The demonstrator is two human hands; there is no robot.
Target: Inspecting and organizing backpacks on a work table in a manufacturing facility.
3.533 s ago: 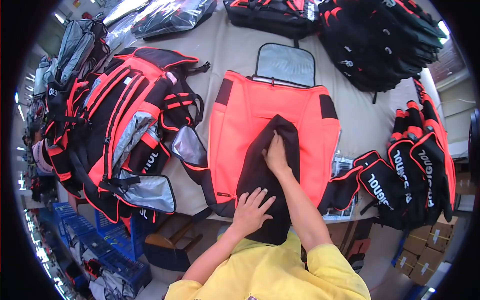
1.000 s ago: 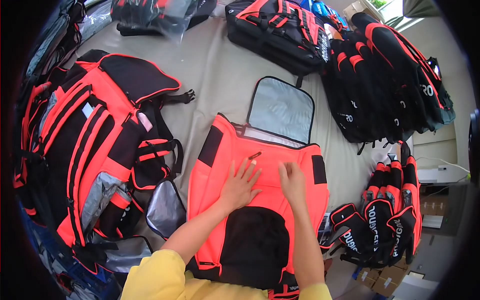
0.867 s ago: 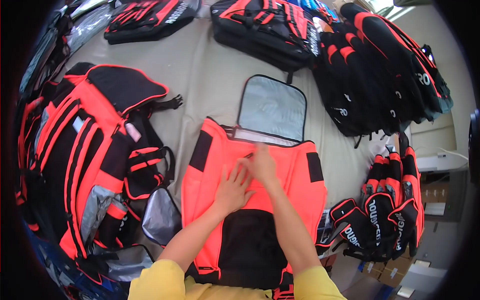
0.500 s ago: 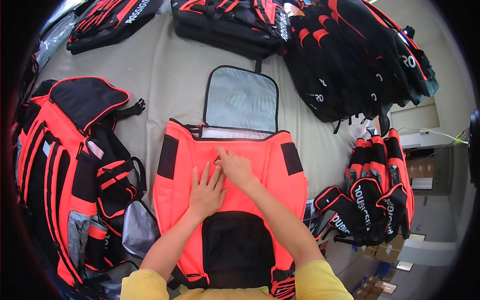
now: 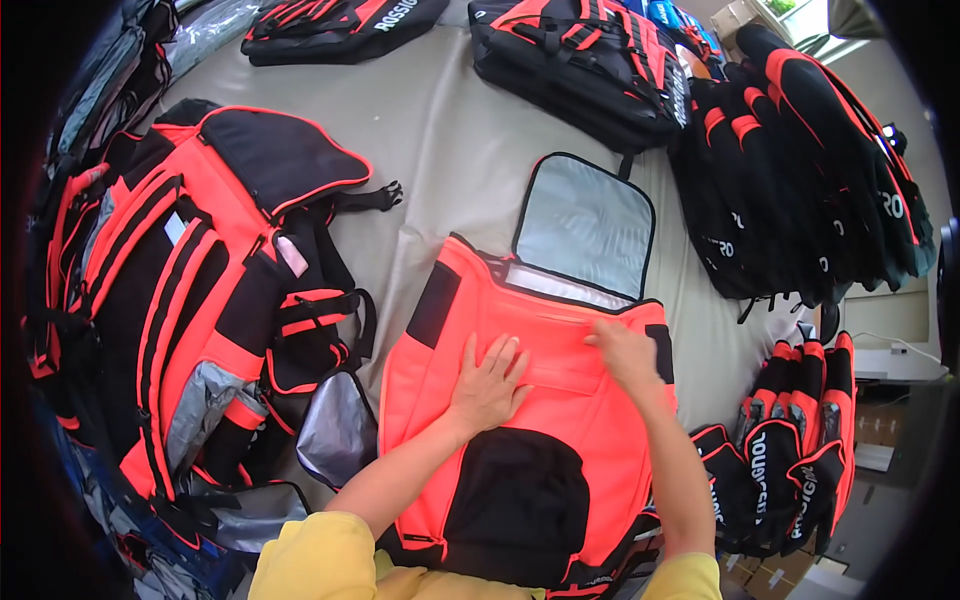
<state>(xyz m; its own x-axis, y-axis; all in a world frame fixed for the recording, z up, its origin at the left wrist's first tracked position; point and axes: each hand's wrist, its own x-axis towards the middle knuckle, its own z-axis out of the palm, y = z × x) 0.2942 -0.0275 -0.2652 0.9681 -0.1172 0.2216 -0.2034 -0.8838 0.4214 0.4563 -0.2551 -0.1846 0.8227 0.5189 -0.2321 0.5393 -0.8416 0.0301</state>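
Note:
A bright orange-red backpack (image 5: 430, 400) lies flat in front of me, with black patches at its sides and a black rounded panel (image 5: 520, 490) low in the middle. Its flap (image 5: 587, 225) is folded back at the far end, grey lining up. My left hand (image 5: 488, 390) rests on the orange fabric with its fingers spread. Toward the upper right of the bag, my right hand (image 5: 627, 358) is over the fabric just below the opening's edge. Its fingers are curled and slightly blurred; what they pinch, if anything, I cannot make out.
To the left lies another orange-and-black backpack (image 5: 170, 290) with straps and a silver-lined piece (image 5: 338, 430) beside it. More bags (image 5: 580, 70) lie at the back. Black bag pieces (image 5: 760, 190) are stacked at the far right, with smaller orange-and-black pieces (image 5: 770, 490) nearer.
The view has swung left, so the scene sits further right. My right hand has left its place beside the left hand and moved to the bag's upper right. My left hand stays flat on the fabric.

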